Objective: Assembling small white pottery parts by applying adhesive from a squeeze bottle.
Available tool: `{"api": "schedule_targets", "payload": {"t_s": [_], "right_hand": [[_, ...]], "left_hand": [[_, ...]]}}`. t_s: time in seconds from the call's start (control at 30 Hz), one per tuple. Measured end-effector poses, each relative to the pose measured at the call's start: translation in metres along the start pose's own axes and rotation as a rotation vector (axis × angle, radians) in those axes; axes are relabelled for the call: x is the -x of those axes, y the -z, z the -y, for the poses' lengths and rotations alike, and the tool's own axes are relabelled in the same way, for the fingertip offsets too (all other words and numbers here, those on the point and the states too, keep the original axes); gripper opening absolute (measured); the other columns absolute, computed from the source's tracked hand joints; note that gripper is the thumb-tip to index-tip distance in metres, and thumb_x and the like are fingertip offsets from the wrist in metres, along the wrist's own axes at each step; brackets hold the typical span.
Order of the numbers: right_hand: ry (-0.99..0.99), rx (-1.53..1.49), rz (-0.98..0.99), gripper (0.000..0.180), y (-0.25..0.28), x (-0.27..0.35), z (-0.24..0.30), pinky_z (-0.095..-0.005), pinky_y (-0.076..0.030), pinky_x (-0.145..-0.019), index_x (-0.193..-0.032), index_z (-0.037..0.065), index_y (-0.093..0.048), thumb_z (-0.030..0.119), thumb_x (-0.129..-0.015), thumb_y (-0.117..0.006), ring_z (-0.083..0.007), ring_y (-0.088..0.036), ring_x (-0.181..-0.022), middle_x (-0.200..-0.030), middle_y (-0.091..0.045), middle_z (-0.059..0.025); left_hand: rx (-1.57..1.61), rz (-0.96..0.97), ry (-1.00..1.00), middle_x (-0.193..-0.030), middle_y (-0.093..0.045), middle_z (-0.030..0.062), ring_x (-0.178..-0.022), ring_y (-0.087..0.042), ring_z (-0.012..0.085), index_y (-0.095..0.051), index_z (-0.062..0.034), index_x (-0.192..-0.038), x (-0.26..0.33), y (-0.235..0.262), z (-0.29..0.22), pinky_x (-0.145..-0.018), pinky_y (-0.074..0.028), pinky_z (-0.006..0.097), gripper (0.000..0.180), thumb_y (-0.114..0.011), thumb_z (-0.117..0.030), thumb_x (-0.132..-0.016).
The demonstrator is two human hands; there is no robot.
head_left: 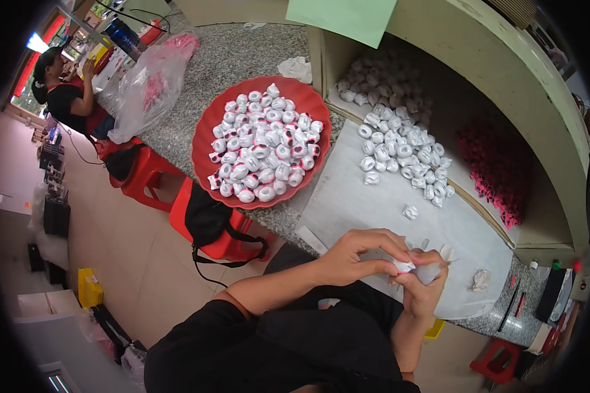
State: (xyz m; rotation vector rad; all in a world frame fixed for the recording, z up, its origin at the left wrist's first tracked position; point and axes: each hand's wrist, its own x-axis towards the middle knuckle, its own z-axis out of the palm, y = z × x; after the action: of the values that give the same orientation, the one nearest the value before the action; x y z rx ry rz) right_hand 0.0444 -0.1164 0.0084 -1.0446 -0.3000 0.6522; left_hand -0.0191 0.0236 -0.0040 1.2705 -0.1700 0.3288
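Note:
Over the near part of the white sheet (347, 196), my left hand (364, 252) and my right hand (426, 285) meet. Thumb and fingers of both pinch a small white piece with a pink edge (403, 266); the fingers cover much of it. Translucent scraps (446, 252) lie just beyond my right fingers. A single white piece (410, 212) rests on the sheet beyond my hands. Further back is a loose heap of similar rounded white pieces (405, 150). To the left, a red scalloped bowl (202, 154) is heaped with white pieces trimmed in pink and black.
A cream shelf unit (537, 85) arches over the back right, with bright pink pieces (491, 170) inside. Crumpled paper (480, 280) and a red pen (520, 304) lie at right. Red stools (210, 229), a black bag (206, 213) and a seated person (72, 98) are at left.

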Motion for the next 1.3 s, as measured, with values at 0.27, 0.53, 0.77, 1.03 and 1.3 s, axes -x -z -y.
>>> {"api": "schedule_targets", "payload": {"t_s": [0.27, 0.53, 0.77, 1.03, 1.3], "right_hand": [[-0.027, 0.097, 0.02, 0.046, 0.021, -0.006, 0.008, -0.0202, -0.038, -0.039, -0.105, -0.002, -0.041, -0.004, -0.063, -0.057, -0.0117, -0.044, -0.045, -0.079, -0.051, -0.0134], [0.067, 0.08, -0.134, 0.029, 0.038, 0.008, 0.027, -0.0218, -0.038, -0.034, -0.09, 0.004, -0.035, 0.011, -0.066, -0.049, -0.015, -0.044, -0.057, -0.092, -0.039, -0.0132], [0.152, 0.157, -0.254, 0.031, 0.045, 0.019, 0.035, -0.0271, -0.046, -0.043, -0.1, -0.001, -0.04, 0.011, -0.074, -0.05, -0.019, -0.05, -0.075, -0.096, -0.043, -0.0129], [0.518, 0.026, -0.304, 0.03, 0.038, 0.017, 0.045, -0.0185, -0.039, -0.058, -0.093, 0.003, -0.042, 0.01, -0.069, -0.059, -0.0127, -0.043, -0.074, -0.087, -0.04, -0.0071], [0.683, 0.244, -0.278, 0.036, 0.013, 0.018, 0.038, -0.0197, -0.035, -0.065, -0.095, 0.003, -0.042, 0.014, -0.068, -0.062, -0.0119, -0.036, -0.07, -0.085, -0.035, -0.0042]], "left_hand": [[-1.078, -0.615, -0.15, -0.094, -0.052, 0.0106, -0.085, -0.051, 0.0223, -0.058, -0.003, -0.087, 0.01, 0.084, -0.045, -0.075, -0.039, 0.029, 0.026, -0.061, 0.004, -0.062], [-1.042, 0.021, -0.154, -0.085, -0.056, 0.0078, -0.08, -0.053, 0.0249, -0.058, -0.0044, -0.089, -0.065, 0.006, 0.015, -0.069, -0.042, 0.03, 0.023, -0.058, -0.001, -0.067], [-0.995, 0.274, 0.095, -0.084, -0.055, 0.0073, -0.074, -0.054, 0.0198, -0.055, -0.0031, -0.092, -0.066, 0.012, 0.027, -0.063, -0.044, 0.028, 0.025, -0.058, 0.001, -0.067], [0.287, -0.129, 0.226, -0.1, -0.051, 0.0109, -0.082, -0.054, 0.0153, -0.05, -0.0033, -0.095, -0.033, -0.014, 0.017, -0.076, -0.045, 0.029, 0.025, -0.059, -0.002, -0.072], [0.32, -0.235, 0.261, -0.097, -0.053, 0.0182, -0.082, -0.058, 0.0231, -0.048, 0.0009, -0.098, -0.021, -0.016, 0.003, -0.074, -0.047, 0.033, 0.022, -0.053, -0.005, -0.077]]}}
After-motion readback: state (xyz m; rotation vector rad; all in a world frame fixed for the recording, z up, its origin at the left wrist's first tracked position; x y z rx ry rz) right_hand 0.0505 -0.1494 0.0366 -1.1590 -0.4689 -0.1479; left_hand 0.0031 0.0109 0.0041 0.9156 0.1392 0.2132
